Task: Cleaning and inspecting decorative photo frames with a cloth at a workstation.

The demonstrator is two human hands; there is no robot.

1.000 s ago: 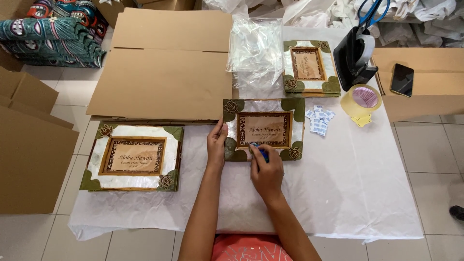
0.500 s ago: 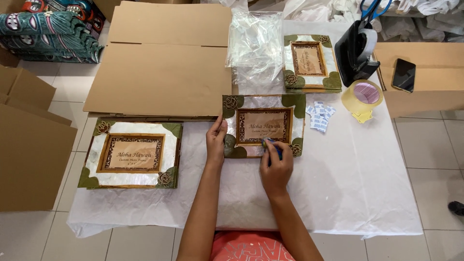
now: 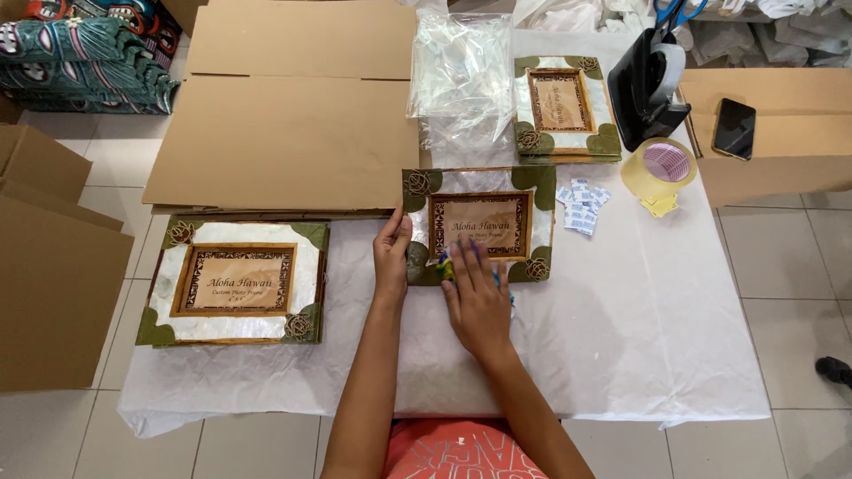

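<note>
A green-cornered photo frame [image 3: 479, 223] with a brown middle lies in front of me on the white-covered table [image 3: 639, 346]. My left hand [image 3: 391, 253] presses flat on the frame's left edge and holds nothing. My right hand [image 3: 477, 293] rests on the frame's lower edge, fingers closed around a small blue and yellow object [image 3: 446, 263] that is mostly hidden; I cannot tell what it is.
A larger matching frame [image 3: 234, 282] lies at the left and a stack of frames [image 3: 564, 108] at the back. Flat cardboard [image 3: 284, 124], clear plastic bags [image 3: 461, 75], small white packets [image 3: 581, 206], a tape roll [image 3: 661, 168], a black dispenser [image 3: 652, 80] and a phone [image 3: 735, 128] on a box surround them.
My right hand has slid along the frame's lower edge, out to the right and then back leftward. The left hand has stayed on the frame's left edge.
</note>
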